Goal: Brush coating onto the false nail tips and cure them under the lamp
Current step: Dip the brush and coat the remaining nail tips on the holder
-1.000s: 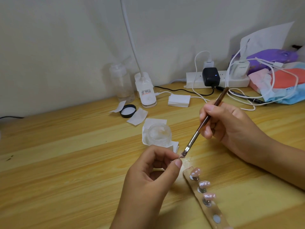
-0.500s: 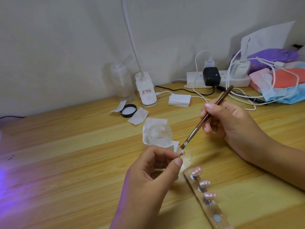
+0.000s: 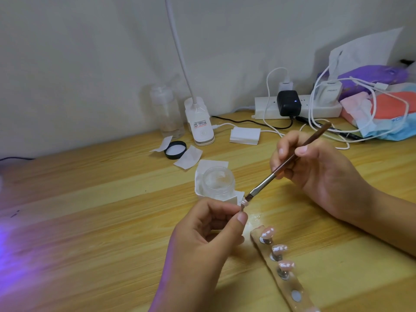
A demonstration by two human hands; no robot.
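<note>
left hand (image 3: pixel 209 239) pinches one false nail tip (image 3: pixel 243 204) between thumb and forefinger, just in front of the open gel jar (image 3: pixel 218 180) — right hand (image 3: pixel 315 174) grips the brush (image 3: pixel 286 165) like a pen, bristles touching that tip. three other tips sit on the holder strip (image 3: pixel 290 287) just right of the left hand — all on the wooden desk (image 3: pixel 90 221).

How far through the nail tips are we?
Three glossy tips sit on the holder strip, seemingly coated. In hand: the left hand pinches a fourth tip while the right hand's brush touches it. Left: mounting it on the empty stud and curing; only purple glow shows at left.
</note>
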